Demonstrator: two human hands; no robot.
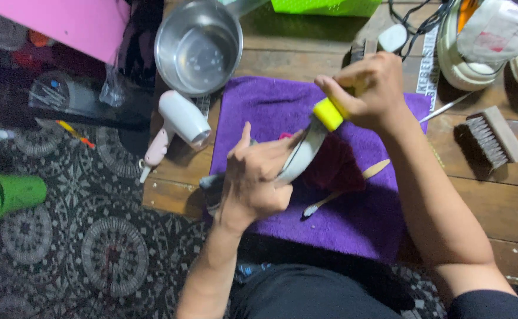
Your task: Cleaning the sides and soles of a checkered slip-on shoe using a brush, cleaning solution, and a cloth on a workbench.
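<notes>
**Shoe held in the air, brush pressed to its sole edge: a slip is the main risk**

The left hand [253, 180] has its grip closed around a shoe [321, 162], dark red with a pale sole, held tilted above the purple towel [359, 218] that covers the wooden surface [495, 195]. The right hand [371, 88] is wrapped tight on a yellow-handled tool [328, 113], its working end hidden against the sole.

The shoe rests on nothing; a hard stroke could twist it out of the left fingers and drop it onto the small brush [341, 189] lying on the towel below. The metal pot [198, 46] holding water stands close at the towel's far corner, with a white hair dryer [179, 121] just beside it; I judge that a swinging elbow or a falling shoe could tip water toward the dryer. A scrubbing brush [495, 136] lies well apart on the right.
</notes>
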